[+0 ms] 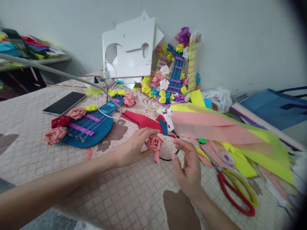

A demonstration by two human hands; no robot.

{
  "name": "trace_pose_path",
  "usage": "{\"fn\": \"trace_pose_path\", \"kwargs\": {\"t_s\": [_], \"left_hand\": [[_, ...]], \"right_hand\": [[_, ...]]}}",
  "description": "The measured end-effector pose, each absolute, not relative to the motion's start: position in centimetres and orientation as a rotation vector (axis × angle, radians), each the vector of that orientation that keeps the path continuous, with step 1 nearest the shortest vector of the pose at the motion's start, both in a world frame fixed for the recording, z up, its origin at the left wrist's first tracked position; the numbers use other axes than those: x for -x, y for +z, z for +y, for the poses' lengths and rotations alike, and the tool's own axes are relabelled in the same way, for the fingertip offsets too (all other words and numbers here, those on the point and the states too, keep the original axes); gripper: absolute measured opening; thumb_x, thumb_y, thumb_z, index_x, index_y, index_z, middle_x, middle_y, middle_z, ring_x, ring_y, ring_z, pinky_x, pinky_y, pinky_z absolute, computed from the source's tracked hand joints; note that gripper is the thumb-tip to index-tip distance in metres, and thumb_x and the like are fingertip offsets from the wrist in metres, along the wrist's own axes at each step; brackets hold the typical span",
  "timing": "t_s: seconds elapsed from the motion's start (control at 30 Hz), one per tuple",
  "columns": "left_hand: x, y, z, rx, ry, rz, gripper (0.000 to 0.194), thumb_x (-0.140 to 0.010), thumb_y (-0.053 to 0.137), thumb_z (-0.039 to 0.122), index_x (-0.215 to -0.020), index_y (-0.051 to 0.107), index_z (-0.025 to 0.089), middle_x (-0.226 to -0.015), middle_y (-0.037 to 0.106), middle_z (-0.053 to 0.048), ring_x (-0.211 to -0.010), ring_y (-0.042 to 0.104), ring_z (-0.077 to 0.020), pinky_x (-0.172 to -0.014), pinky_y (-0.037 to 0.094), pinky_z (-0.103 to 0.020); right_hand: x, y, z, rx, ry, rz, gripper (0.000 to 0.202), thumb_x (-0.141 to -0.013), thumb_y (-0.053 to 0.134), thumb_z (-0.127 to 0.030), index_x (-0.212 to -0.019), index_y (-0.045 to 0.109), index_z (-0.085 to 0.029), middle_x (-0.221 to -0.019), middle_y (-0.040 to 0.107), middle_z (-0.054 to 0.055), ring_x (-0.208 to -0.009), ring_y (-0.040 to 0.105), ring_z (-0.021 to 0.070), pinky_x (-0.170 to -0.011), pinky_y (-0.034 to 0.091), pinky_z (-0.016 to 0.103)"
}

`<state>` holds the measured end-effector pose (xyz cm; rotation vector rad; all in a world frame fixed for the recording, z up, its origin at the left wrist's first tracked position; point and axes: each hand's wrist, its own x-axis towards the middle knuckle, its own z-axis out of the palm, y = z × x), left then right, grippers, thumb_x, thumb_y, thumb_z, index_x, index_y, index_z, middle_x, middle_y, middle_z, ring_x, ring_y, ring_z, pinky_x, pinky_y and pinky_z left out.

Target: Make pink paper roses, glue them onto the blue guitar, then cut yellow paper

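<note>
My left hand grips a pink crepe paper rose, its short tail of paper hanging down. To the right of the flower, my right hand is raised with thumb and fingers apart and nothing between them. Behind the hands a white glue gun rests on red felt, its black cord running under the rose. At the left lies a blue guitar-shaped piece with white strings, purple strips and several paper flowers along its edge.
Large scissors with red and yellow handles lie at the right, near pink and yellow crepe paper. A phone and a white cable are at the left. Flower-covered guitars and white boards lean on the wall.
</note>
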<state>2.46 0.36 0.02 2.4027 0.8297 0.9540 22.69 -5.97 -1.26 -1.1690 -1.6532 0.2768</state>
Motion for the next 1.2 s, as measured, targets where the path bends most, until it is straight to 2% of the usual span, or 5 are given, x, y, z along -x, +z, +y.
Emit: {"fn": "trace_pose_path", "kwargs": {"t_s": [0.33, 0.6, 1.2], "left_hand": [[-2.3, -1.2, 0.9, -2.255, 0.993, 0.882, 0.049, -0.078, 0.063, 0.015, -0.123, 0.043, 0.020, -0.122, 0.055, -0.009, -0.111, 0.055, -0.0210, -0.093, 0.047, -0.038], [-2.8, -1.7, 0.5, -2.222, 1.009, 0.821, 0.050, -0.076, 0.063, 0.012, -0.121, 0.043, 0.019, -0.118, 0.057, -0.009, -0.106, 0.057, -0.0209, -0.091, 0.048, -0.037], [-2.4, -1.1, -0.4, -2.158, 1.070, 0.764, 0.054, -0.077, 0.063, 0.014, -0.126, 0.042, 0.023, -0.123, 0.054, -0.009, -0.112, 0.053, -0.0221, -0.095, 0.045, -0.040]], "right_hand": [[-23.1, -2.1, -5.8, 1.181, 0.281, -1.609, 0.034, -0.086, 0.053, -0.018, -0.119, 0.050, -0.024, -0.113, 0.055, 0.010, -0.100, 0.053, 0.0231, -0.085, 0.046, 0.044], [-23.2, -2.5, -6.0, 1.180, 0.316, -1.634, 0.035, -0.085, 0.054, -0.017, -0.119, 0.051, -0.024, -0.114, 0.055, 0.010, -0.103, 0.053, 0.0235, -0.088, 0.045, 0.045], [-23.1, -2.1, -6.4, 1.102, 0.323, -1.634, 0.037, -0.085, 0.053, -0.011, -0.119, 0.052, -0.023, -0.112, 0.054, 0.009, -0.105, 0.053, 0.0234, -0.091, 0.044, 0.045]]}}
